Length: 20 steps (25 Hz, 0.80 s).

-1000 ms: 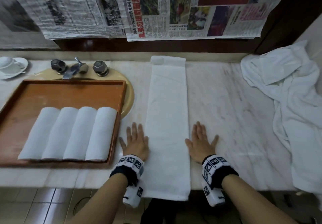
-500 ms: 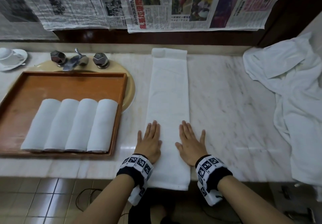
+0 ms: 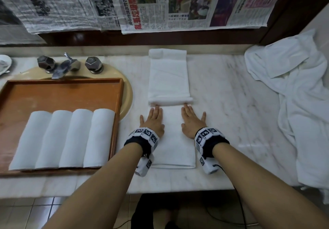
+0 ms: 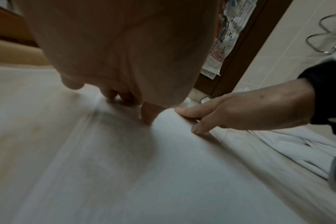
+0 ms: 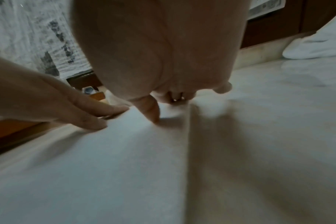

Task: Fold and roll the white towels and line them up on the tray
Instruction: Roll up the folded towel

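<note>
A long, narrow folded white towel point(image 3: 168, 75) lies lengthwise on the marble counter point(image 3: 231, 104). A raised ridge of bunched cloth point(image 3: 170, 102) runs across its middle. My left hand point(image 3: 152, 122) and right hand point(image 3: 191, 122) lie flat on the towel's near half, side by side, fingers straight, with fingertips at the ridge. In the left wrist view my left hand point(image 4: 125, 94) presses the cloth point(image 4: 125, 166), and so does my right hand point(image 5: 163, 97) in the right wrist view. Several rolled white towels point(image 3: 71, 138) lie side by side in the wooden tray point(image 3: 71, 93) at left.
The tray stands over a beige sink point(image 3: 127, 93) with a chrome tap point(image 3: 65, 65) behind it. A heap of loose white towels point(image 3: 302, 104) covers the counter's right end. A white cup and saucer point(image 3: 3, 65) sit far left. Newspaper point(image 3: 178, 6) hangs on the back wall.
Both hands came in from the towel's sides onto it and slid forward along it. The near end, which overhung the counter edge, now lies on the counter, and a ridge has formed.
</note>
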Motion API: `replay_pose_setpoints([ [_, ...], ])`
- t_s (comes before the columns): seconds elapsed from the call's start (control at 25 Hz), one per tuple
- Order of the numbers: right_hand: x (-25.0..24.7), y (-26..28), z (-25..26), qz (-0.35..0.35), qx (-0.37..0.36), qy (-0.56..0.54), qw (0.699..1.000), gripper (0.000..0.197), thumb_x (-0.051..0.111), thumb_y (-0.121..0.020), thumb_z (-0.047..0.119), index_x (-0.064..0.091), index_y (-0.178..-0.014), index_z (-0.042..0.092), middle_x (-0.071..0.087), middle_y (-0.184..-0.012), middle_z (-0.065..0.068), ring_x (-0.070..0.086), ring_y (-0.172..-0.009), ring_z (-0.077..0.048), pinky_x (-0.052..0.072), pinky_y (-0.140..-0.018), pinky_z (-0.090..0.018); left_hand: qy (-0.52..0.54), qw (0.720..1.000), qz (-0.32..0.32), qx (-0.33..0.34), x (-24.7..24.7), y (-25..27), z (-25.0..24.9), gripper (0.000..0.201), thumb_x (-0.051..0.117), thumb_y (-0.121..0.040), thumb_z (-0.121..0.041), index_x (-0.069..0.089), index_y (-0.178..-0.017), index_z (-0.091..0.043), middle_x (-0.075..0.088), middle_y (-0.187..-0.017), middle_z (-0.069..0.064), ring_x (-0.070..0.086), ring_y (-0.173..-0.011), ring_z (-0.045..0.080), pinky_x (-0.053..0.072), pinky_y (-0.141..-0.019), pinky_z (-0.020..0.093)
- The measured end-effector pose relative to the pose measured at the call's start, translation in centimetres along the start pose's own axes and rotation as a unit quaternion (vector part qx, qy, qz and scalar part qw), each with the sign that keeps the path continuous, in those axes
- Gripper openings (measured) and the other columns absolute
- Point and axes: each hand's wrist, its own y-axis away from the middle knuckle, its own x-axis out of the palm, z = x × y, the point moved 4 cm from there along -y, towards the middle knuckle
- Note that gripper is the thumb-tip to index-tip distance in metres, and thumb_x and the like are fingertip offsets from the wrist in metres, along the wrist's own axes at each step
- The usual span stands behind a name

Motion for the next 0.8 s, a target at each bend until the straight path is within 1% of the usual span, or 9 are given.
replay_pose_setpoints([
  [0.08, 0.7, 1.7, 1.5, -0.012, -0.007, -0.003, 1.0, 0.071, 0.034, -0.099, 0.017, -0.01, -0.153, 0.011, -0.024, -0.159, 0.001, -0.016, -0.147, -0.015, -0.007, -0.114, -0.062, 0.014, 1.0, -0.019, 0.002, -0.1, 1.3, -0.8, 0.065, 0.031, -0.101, -0.016, -0.007, -0.153, -0.009, -0.016, -0.161, 0.004, -0.007, -0.149, 0.019, 0.001, -0.12, 0.049],
  [0.12, 2.0, 2.9, 2.4, -0.019, -0.029, 0.006, 0.999, 0.07, 0.033, -0.1, 0.02, -0.011, -0.153, 0.011, -0.025, -0.159, 0.001, -0.017, -0.147, -0.015, -0.007, -0.114, -0.062, 0.015, 0.999, -0.031, 0.018, 0.7, 2.6, -1.3, 0.064, 0.03, -0.102, -0.017, -0.007, -0.153, -0.009, -0.016, -0.161, 0.004, -0.007, -0.149, 0.02, 0.001, -0.12, 0.048],
  [0.24, 6.5, 6.4, 2.1, -0.01, -0.076, 0.04, 0.996, 0.067, 0.021, -0.103, 0.041, -0.019, -0.151, 0.016, -0.033, -0.155, 0.005, -0.024, -0.144, -0.012, -0.009, -0.113, -0.063, -0.016, 0.996, -0.043, 0.072, 4.9, 7.0, -0.4, 0.061, 0.023, -0.105, -0.031, -0.012, -0.153, -0.018, -0.024, -0.159, -0.002, -0.017, -0.148, 0.018, -0.005, -0.119, 0.046],
  [0.32, 7.5, 6.9, -1.2, -0.019, -0.006, 0.014, 1.0, 0.069, 0.015, -0.102, 0.048, -0.025, -0.148, 0.016, -0.036, -0.152, 0.005, -0.028, -0.143, -0.012, -0.012, -0.111, -0.065, -0.002, 0.999, -0.04, 0.02, 6.3, 8.2, 3.0, 0.063, 0.019, -0.104, -0.044, -0.017, -0.152, -0.025, -0.03, -0.156, -0.003, -0.025, -0.145, 0.019, -0.011, -0.118, 0.046],
  [0.4, 7.1, 7.0, -4.2, -0.023, 0.099, -0.02, 0.995, 0.069, 0.012, -0.101, 0.049, -0.026, -0.148, 0.013, -0.036, -0.153, 0.001, -0.028, -0.143, -0.015, -0.012, -0.11, -0.067, 0.038, 0.996, -0.036, -0.067, 6.1, 8.6, 5.8, 0.066, 0.019, -0.102, -0.048, -0.018, -0.152, -0.024, -0.033, -0.155, 0.002, -0.03, -0.143, 0.021, -0.012, -0.117, 0.05],
  [0.44, 6.9, 7.4, -4.3, -0.033, 0.113, -0.025, 0.993, 0.07, 0.012, -0.101, 0.049, -0.025, -0.148, 0.013, -0.036, -0.154, 0.0, -0.028, -0.144, -0.017, -0.012, -0.11, -0.067, 0.04, 0.995, -0.045, -0.08, 5.9, 8.9, 6.0, 0.067, 0.019, -0.102, -0.048, -0.018, -0.152, -0.021, -0.032, -0.156, 0.004, -0.03, -0.143, 0.022, -0.011, -0.117, 0.051],
  [0.52, 6.9, 7.9, -1.9, -0.081, 0.043, -0.011, 0.996, 0.07, 0.016, -0.102, 0.047, -0.024, -0.148, 0.014, -0.036, -0.153, 0.001, -0.028, -0.143, -0.017, -0.013, -0.111, -0.065, 0.022, 0.996, -0.085, -0.018, 6.2, 9.1, 3.1, 0.066, 0.016, -0.103, -0.047, -0.018, -0.151, -0.017, -0.031, -0.156, 0.003, -0.029, -0.143, 0.02, -0.011, -0.118, 0.05],
  [0.64, 8.9, 8.2, 1.8, -0.086, -0.07, 0.027, 0.993, 0.067, 0.015, -0.102, 0.048, -0.021, -0.15, 0.018, -0.034, -0.154, 0.005, -0.029, -0.142, -0.013, -0.011, -0.113, -0.063, 0.004, 0.993, -0.086, 0.076, 8.3, 9.5, -1.1, 0.063, 0.012, -0.103, -0.046, -0.017, -0.152, -0.02, -0.029, -0.157, -0.004, -0.028, -0.143, 0.015, -0.009, -0.119, 0.05],
  [0.8, 10.3, 8.2, -0.9, -0.116, -0.049, 0.055, 0.991, 0.068, 0.012, -0.099, 0.051, -0.017, -0.152, 0.02, -0.029, -0.157, 0.008, -0.026, -0.143, -0.008, -0.012, -0.112, -0.063, -0.024, 0.992, -0.118, 0.031, 9.2, 9.6, 2.0, 0.061, 0.01, -0.103, -0.045, -0.018, -0.152, -0.023, -0.028, -0.157, -0.009, -0.027, -0.143, 0.012, -0.014, -0.117, 0.05],
])
